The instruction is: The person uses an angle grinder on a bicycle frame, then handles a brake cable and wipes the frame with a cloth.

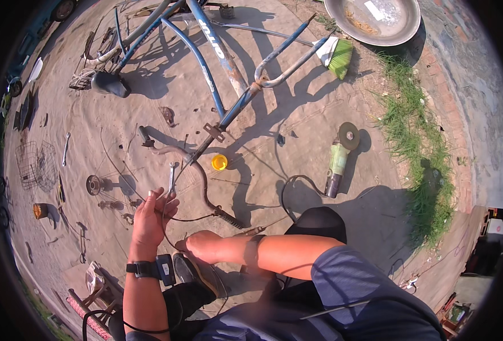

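My left hand point(150, 219) is closed, fingers curled around the lower end of a shiny wrench point(172, 173) that points away from me. A thin dark cable point(191, 219) runs from beside these fingers toward a rusty bicycle handlebar point(204, 184) on the ground. My right hand point(201, 247) is low by my shoe point(187, 268), its fingers bent in; what they hold is too small to make out. Beyond my hands a blue bicycle frame point(241, 107) lies with its fork pointing to the right.
An angle grinder point(336, 162) with its cord lies on the right. A yellow cup-like piece point(219, 162) sits near the fork tube. Another wrench point(66, 149), a wire basket point(35, 166) and a hub point(94, 184) are on the left. A broom head point(339, 58) and metal basin point(373, 34) are far right.
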A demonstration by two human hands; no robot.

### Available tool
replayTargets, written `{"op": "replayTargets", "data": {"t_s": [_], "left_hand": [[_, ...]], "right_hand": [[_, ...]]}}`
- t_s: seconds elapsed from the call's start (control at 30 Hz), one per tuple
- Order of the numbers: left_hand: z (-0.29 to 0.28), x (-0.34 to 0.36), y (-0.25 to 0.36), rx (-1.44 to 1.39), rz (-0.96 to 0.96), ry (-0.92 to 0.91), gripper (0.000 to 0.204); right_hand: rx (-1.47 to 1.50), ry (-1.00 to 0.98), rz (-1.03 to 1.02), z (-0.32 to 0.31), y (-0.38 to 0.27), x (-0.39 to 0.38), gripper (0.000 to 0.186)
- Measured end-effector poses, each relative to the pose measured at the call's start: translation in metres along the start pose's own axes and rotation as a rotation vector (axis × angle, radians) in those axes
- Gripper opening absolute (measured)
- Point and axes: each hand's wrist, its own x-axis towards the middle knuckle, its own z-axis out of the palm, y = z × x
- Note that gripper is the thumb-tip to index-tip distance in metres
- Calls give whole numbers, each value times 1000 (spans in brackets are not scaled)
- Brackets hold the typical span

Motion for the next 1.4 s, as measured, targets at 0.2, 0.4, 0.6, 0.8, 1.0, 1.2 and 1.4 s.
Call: {"op": "replayTargets", "data": {"t_s": [0.2, 0.4, 0.6, 0.8, 1.0, 1.2, 1.4], "left_hand": [[-4, 2, 4, 155, -22, 30, 32], [-54, -22, -22, 99, 79, 130, 14], [-96, -63, -34, 19, 134, 253, 13], [-106, -52, -23, -86, 259, 405, 12], [-127, -23, 29, -38, 422, 561, 17], [-163, 9, 109, 24, 611, 591, 18], [-207, 31, 222, 135, 793, 557, 24]], "right_hand": [[221, -231, 308, 22, -6, -17, 34], [-307, -279, -172, 44, 46, 5, 30], [86, 162, -66, -11, 61, 18, 43], [344, 312, 147, -45, 87, 29, 35], [588, 435, 346, -78, 109, 16, 33], [470, 601, 382, -79, 137, 10, 35], [393, 508, 482, -82, 135, 3, 40]]}}
